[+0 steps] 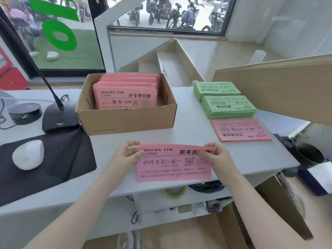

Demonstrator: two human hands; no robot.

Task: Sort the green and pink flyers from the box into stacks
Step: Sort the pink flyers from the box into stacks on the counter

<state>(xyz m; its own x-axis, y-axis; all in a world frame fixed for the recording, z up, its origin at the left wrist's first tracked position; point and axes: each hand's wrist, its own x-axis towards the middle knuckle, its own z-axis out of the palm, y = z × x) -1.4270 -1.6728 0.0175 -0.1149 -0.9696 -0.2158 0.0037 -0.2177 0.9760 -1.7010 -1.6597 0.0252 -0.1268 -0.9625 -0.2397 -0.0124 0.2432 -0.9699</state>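
Pink flyer (172, 163) pinched at both top corners, pink flyers upright in cardboard box (125, 121), 2 green stacks (228, 105) right.

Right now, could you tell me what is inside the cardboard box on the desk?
The cardboard box holds pink flyers standing tilted toward its back wall, the front one printed in black. Only pink edges show behind it. The box floor and anything lower down are covered, so hidden green flyers cannot be ruled out.

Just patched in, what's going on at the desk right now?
A person is sorting flyers. The left hand and right hand pinch the top corners of a pink flyer over the desk's front edge. The cardboard box behind it holds more pink flyers. To the right lie two green stacks and a thin pink stack.
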